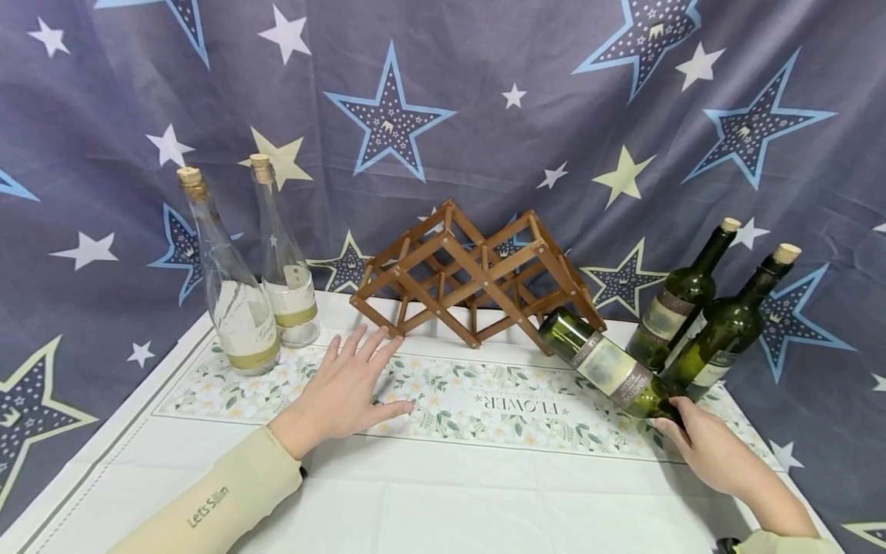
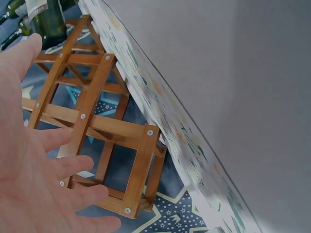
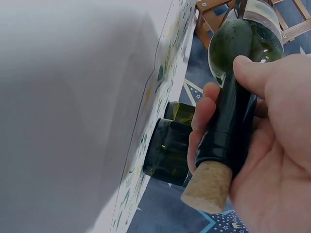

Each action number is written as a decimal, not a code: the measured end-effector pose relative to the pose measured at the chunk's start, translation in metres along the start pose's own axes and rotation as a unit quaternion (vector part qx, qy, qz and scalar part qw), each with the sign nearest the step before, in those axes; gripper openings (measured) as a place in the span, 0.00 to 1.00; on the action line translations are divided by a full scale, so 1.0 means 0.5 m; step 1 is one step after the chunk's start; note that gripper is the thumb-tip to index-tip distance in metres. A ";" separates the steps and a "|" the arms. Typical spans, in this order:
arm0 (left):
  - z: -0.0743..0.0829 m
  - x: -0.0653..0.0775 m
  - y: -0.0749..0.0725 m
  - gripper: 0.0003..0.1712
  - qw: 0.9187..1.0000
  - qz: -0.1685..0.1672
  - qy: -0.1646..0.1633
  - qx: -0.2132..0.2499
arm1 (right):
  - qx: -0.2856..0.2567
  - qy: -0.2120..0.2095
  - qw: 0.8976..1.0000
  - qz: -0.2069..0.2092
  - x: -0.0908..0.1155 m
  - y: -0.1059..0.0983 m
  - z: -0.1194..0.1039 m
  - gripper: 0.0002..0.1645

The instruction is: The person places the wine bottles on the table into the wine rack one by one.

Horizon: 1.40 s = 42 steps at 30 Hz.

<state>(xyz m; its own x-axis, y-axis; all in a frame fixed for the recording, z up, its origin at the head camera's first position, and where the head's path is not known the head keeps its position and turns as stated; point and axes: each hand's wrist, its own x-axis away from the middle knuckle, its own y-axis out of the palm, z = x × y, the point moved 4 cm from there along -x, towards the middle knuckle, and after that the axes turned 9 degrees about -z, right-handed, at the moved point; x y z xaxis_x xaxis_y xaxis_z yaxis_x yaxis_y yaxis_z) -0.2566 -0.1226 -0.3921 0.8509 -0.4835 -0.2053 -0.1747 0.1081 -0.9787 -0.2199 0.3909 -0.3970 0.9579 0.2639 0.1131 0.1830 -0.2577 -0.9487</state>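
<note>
My right hand (image 1: 713,445) grips a green wine bottle (image 1: 612,373) by its neck. The bottle is tilted, its base pointing up and left toward the brown wooden lattice wine rack (image 1: 487,285). Its base overlaps the rack's lower right corner in the head view. In the right wrist view, thumb and fingers wrap the dark neck, and the cork (image 3: 206,188) sticks out below them. My left hand (image 1: 353,381), fingers spread and holding nothing, is over the floral runner in front of the rack's left end. The left wrist view shows its palm (image 2: 29,165) beside the wooden slats.
Two corked green bottles (image 1: 670,312) (image 1: 727,338) stand at the right. At the left stand two corked clear bottles (image 1: 242,323) (image 1: 291,296). A floral runner (image 1: 443,392) lies across the white table (image 1: 443,500). Behind hangs a star-patterned curtain (image 1: 471,154).
</note>
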 end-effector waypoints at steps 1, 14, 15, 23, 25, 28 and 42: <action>0.000 0.000 0.000 0.58 1.000 0.000 0.000 -0.001 | -0.002 0.000 1.000 0.000 0.000 0.000 -0.001 0.36; 0.000 0.001 0.003 0.59 1.000 -0.002 0.000 -0.011 | -0.023 0.029 0.998 -0.043 -0.003 0.003 -0.012 0.40; 0.000 0.001 0.002 0.59 1.000 -0.001 0.000 -0.011 | -0.024 0.031 0.998 -0.046 -0.003 0.003 -0.013 0.41; 0.002 0.001 0.000 0.58 1.000 -0.004 0.001 -0.008 | -0.034 0.056 0.996 -0.066 -0.007 0.003 -0.026 0.46; 0.002 0.001 0.000 0.58 1.000 -0.004 0.001 -0.007 | -0.039 0.059 0.995 -0.070 -0.009 0.002 -0.031 0.46; 0.002 0.000 -0.001 0.59 1.000 -0.005 0.000 -0.009 | -0.048 0.062 0.994 -0.079 -0.011 0.000 -0.041 0.46; 0.004 0.000 -0.003 0.58 1.000 -0.007 0.000 -0.013 | -0.089 0.057 0.992 -0.065 -0.006 0.007 -0.101 0.32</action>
<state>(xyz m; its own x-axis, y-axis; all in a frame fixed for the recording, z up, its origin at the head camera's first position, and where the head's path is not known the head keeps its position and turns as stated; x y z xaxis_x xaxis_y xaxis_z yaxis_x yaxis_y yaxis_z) -0.2554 -0.1210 -0.3906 0.8534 -0.4849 -0.1916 -0.1751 0.0794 -0.9813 -0.2112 0.3424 -0.3860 0.9405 0.2010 0.2741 0.3336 -0.3915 -0.8576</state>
